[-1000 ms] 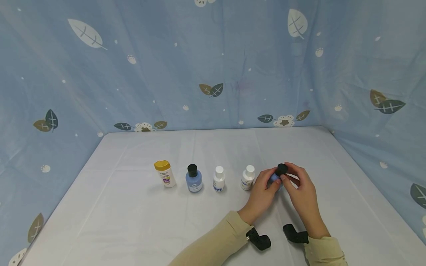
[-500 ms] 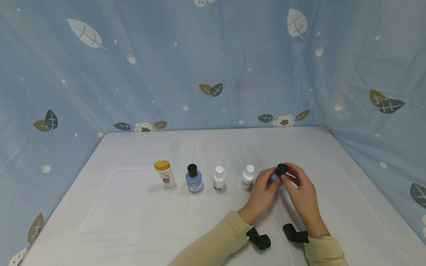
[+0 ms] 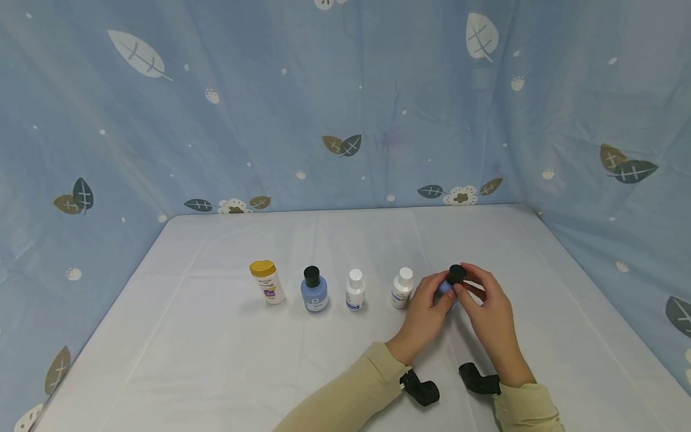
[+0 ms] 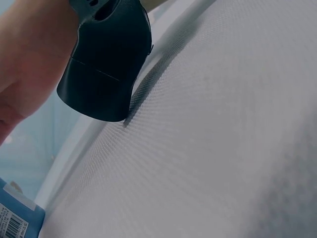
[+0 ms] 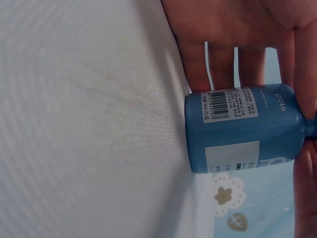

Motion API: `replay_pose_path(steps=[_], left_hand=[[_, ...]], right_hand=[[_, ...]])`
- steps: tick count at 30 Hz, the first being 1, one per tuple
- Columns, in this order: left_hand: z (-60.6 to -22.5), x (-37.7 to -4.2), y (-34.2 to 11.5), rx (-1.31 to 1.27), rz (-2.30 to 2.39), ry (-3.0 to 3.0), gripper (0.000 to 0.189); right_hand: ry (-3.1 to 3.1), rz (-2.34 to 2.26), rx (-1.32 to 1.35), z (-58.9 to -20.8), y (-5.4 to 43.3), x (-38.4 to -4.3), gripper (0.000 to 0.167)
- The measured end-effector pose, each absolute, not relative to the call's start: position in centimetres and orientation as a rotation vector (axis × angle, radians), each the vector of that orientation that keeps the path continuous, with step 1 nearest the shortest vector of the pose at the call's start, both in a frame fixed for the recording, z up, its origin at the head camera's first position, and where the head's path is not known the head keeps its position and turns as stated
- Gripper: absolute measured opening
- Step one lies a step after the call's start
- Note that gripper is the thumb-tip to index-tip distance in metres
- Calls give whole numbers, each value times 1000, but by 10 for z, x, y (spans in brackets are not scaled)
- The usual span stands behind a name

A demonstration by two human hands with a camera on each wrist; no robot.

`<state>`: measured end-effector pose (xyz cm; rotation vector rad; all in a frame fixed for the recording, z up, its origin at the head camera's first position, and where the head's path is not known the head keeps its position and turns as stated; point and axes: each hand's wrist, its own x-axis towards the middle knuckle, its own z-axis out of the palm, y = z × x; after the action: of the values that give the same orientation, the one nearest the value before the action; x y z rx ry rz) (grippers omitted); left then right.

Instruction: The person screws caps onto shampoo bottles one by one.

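Note:
My left hand (image 3: 423,312) holds the body of a small blue bottle (image 5: 242,131) that stands upright on the table, its fingers behind the bottle. Fingers and thumb of my right hand (image 3: 488,309) pinch the bottle's black cap (image 3: 456,274). From the head view, most of the blue body is hidden by the hands. In the left wrist view, a corner of the blue bottle (image 4: 20,213) shows low at the left. Just left of my left hand stands a white bottle (image 3: 402,289) with a white cap.
To the left, in a row, stand another white bottle (image 3: 355,291), a second blue bottle (image 3: 315,294) with a black cap, and a white bottle with a yellow cap (image 3: 268,283). A white cloth covers the table (image 3: 216,360). A blue leaf-print curtain (image 3: 302,90) hangs behind.

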<state>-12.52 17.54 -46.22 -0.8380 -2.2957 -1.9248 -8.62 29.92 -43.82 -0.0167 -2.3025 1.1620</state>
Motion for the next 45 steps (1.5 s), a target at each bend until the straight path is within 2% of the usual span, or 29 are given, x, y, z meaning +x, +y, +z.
replay_pose_path(steps=[4,14,22,35,45], left_hand=[[-462,-126,176,-834,-1930,-2290,36],[-463,-126,177,-834,-1962,-2271,37],[-463,-126,177,-840,-1918,-2260,37],[-462,-126,176,-803,-1950,-2296,38],[-459,-125,177,-783,-1986,-2306,41]], right_hand=[[-2312,1182,-39,-429,295,-83,43],[-2329,1130,-88,-459,309,-93,45],[-2303,1134,-51,-458,309,-93,45],[-2324,1034,-71,-484,322,-105,50],[-2334,1106,-58,-468,315,-98,51]])
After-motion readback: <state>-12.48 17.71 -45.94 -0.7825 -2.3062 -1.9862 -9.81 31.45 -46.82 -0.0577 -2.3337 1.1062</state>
